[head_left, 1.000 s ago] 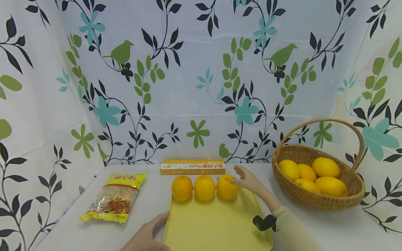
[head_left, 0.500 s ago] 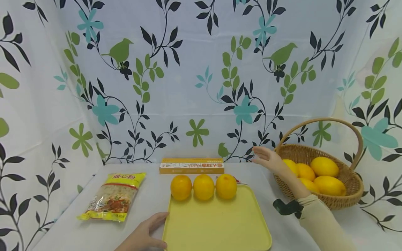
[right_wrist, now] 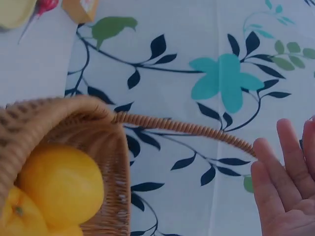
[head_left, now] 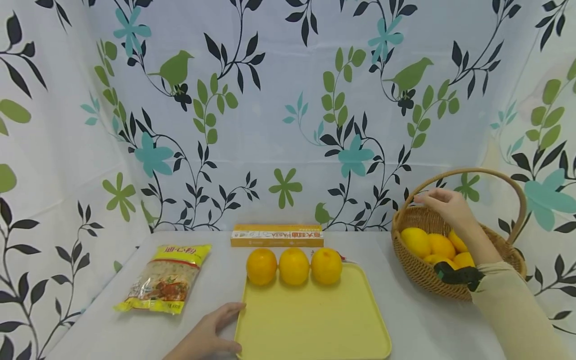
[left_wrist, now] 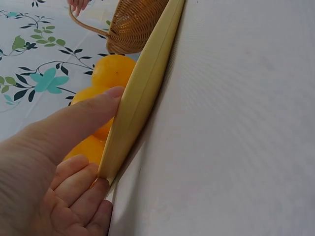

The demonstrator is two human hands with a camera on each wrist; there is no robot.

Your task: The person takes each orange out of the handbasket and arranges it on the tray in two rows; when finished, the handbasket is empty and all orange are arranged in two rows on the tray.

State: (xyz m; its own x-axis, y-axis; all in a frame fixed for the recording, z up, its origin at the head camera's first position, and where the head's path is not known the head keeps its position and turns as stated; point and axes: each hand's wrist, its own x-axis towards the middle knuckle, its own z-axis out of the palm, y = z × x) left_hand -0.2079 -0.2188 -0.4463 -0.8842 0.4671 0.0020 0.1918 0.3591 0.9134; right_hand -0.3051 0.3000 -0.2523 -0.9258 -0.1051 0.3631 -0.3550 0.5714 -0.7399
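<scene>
My right hand (head_left: 452, 210) hovers over the wicker basket (head_left: 405, 260), close to its arched handle, holding nothing. In the right wrist view its fingers (right_wrist: 288, 172) spread loosely near the handle. Several yellow-orange fruits, lemon- or orange-like (head_left: 415, 242), lie in the basket, some hidden by my forearm. Fingertips of my left hand (head_left: 209, 330) rest against the left edge of a yellow tray (head_left: 310, 320); the left wrist view has thumb and fingers touching its rim (left_wrist: 133, 103). Three oranges (head_left: 294, 266) stand in a row along the tray's far end.
An orange pasta box (head_left: 276, 236) lies behind the oranges. On the left of the white table (head_left: 103, 332) is a yellow-ended food packet (head_left: 164, 280). A small red-ended item (right_wrist: 45, 7) shows near the tray. A patterned curtain (head_left: 283, 100) hangs behind.
My right hand has left the rightmost orange and moved right to above the basket. My left hand stays at the tray's edge, and the oranges have kept their places.
</scene>
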